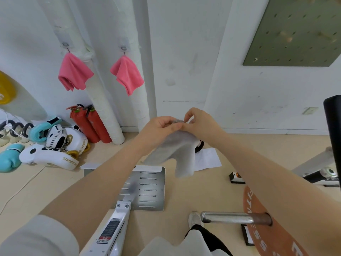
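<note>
Two hands up on one grey cloth (177,154), held in mid-air above the far end of the slotted metal plate (147,189), lower part hanging loose. Left hand (158,127): fingers curled, pinching the top edge. Right hand (201,122): thumb and forefinger clamped on the same edge, just beside. Probably fiddling with a small tab or loop there, too small to tell.

Risks: thin pinch on little fabric, so easy slip and drop onto plate or floor; possible snag of the loose tail on the plate corner.

Readable: "GINGPAI" in gold on white pad (70,160), left. Partial white letters, maybe "ESS", on orange weight plate (267,237), near right. Sticker on white beam (108,231) too blurred.
</note>
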The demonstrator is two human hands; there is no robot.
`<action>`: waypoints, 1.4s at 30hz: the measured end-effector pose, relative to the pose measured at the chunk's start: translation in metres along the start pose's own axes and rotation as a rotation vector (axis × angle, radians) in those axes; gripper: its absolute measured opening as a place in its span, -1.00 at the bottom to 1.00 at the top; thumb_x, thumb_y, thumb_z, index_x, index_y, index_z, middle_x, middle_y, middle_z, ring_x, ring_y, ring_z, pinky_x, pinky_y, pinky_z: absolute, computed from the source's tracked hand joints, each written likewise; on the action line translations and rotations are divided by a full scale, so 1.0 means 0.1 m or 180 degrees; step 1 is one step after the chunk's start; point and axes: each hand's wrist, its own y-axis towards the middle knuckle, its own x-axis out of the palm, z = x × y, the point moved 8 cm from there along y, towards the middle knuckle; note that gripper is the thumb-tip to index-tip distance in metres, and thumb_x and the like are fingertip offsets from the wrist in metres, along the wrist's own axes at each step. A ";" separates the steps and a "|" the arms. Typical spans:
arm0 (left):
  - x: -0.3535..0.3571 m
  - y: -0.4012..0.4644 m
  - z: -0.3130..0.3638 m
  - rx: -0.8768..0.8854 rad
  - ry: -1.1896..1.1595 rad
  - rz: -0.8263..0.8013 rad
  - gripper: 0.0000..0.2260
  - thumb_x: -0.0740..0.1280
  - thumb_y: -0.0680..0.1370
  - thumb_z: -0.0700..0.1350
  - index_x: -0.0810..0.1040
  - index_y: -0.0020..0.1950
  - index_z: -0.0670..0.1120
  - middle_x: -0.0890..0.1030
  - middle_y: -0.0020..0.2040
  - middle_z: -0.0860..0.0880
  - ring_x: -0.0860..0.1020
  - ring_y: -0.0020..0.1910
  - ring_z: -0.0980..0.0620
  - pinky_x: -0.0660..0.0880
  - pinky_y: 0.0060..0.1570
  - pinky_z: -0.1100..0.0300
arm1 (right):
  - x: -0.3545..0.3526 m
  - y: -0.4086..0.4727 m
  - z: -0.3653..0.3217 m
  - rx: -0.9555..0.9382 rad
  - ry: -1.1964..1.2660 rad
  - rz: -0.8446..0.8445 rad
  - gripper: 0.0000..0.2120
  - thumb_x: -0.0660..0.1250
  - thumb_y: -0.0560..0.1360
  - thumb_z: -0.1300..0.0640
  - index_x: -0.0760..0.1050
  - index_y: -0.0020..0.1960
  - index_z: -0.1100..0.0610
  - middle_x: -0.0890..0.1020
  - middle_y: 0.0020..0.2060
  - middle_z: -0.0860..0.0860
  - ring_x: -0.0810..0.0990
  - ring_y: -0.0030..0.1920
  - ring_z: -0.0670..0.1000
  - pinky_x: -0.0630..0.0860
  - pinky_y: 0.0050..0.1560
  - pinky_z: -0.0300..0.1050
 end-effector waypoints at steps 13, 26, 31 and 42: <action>-0.55 0.05 0.04 0.0068 -0.0041 0.0992 -0.75 0.26 0.57 -0.18 0.60 -0.27 0.03 0.56 -0.30 0.07 0.44 -0.18 0.06 0.37 -0.11 0.14 | 0.41 -0.15 0.17 0.0052 0.1259 -0.1672 -0.74 0.25 0.56 0.08 0.48 0.14 0.23 0.61 -0.04 0.05 0.59 -0.06 -0.01 0.52 0.04 -0.10; -0.74 0.01 -0.29 -0.0263 -0.1614 0.1859 -0.76 0.22 0.55 -0.11 0.49 -0.33 -0.02 0.46 -0.26 -0.02 0.44 -0.13 -0.03 0.43 0.04 0.02 | 0.52 -0.16 0.94 0.0640 -0.1672 -0.2207 -0.56 0.34 0.30 -0.16 0.49 0.13 -0.01 0.61 0.04 -0.03 0.56 0.10 0.07 0.46 0.15 -0.07; -0.62 -0.04 -0.32 -0.0530 -0.0582 0.1619 -0.69 0.28 0.46 -0.13 0.25 -0.43 -0.02 0.19 -0.40 -0.02 0.19 -0.43 0.09 0.11 -0.38 0.17 | -0.04 0.13 0.88 0.0393 -0.2532 -0.0673 -0.83 0.24 0.45 0.10 0.45 0.03 0.10 0.54 -0.10 0.06 0.48 -0.10 0.12 0.38 -0.16 -0.11; -0.65 -0.12 -0.18 -0.0199 0.3905 0.0510 -0.60 0.30 0.41 0.30 0.44 -0.13 -0.05 0.48 -0.29 -0.01 0.48 -0.17 -0.06 0.34 -0.24 0.14 | -0.53 -0.03 0.81 -0.0333 -0.1249 -0.0024 -0.95 0.29 0.51 0.13 0.41 -0.09 0.06 0.54 -0.26 -0.03 0.42 -0.24 0.04 0.32 -0.28 -0.24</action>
